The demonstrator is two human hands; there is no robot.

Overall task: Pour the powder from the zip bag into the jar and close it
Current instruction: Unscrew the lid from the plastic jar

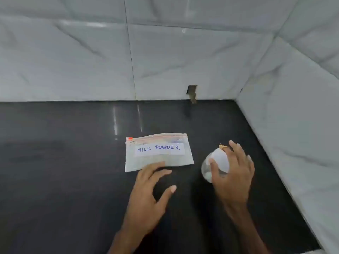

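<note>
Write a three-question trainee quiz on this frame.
1. True or false: the bag lies flat on the counter.
2. The jar is: A) standing free, untouched B) gripped by the right hand C) inside the bag.
3. Fill in: the bag's label reads ____.
Key: 1 true; 2 B; 3 MILK POWDER.
</note>
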